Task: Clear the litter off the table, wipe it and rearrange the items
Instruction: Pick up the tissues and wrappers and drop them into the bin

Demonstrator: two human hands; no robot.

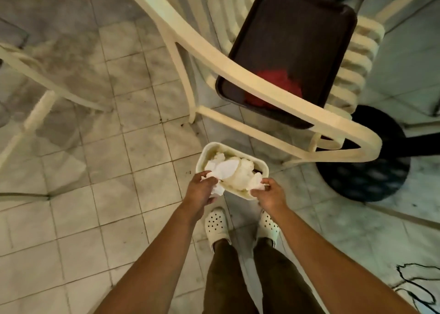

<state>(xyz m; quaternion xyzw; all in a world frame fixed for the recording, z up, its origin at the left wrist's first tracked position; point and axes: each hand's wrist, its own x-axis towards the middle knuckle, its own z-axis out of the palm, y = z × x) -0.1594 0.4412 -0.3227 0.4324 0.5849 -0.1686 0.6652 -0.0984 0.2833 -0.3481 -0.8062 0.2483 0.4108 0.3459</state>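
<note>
Litter is what I have in both hands, seen from the head camera looking straight down at the tiled floor [100,194]. Just below the middle of the frame I carry a shallow cream disposable tray [209,150] heaped with crumpled white napkins [234,170]. My left hand [200,192] has its grip clenched on a wad of napkin at the tray's near left corner; my right hand [269,195] pinches another bit of napkin against the near right rim, fingers curled round it. Whether my left fingers also catch the rim beneath the paper I cannot tell.

In the upper right of the frame a cream plastic chair [262,85] arcs across, and on its seat lies a dark brown serving tray [292,39] with a red cloth [278,80] bunched at its near end. A black round pedestal base [371,166] sits at the right, and my pale clogs [216,225] show lower down. No tabletop is in sight.

I judge this to be the clearing step, the litter gathered and held away from the table. Next calls for a bin, which I cannot see, while keeping the loose napkins pressed down so none slips off. The red cloth looks a likely thing for wiping afterwards.
</note>
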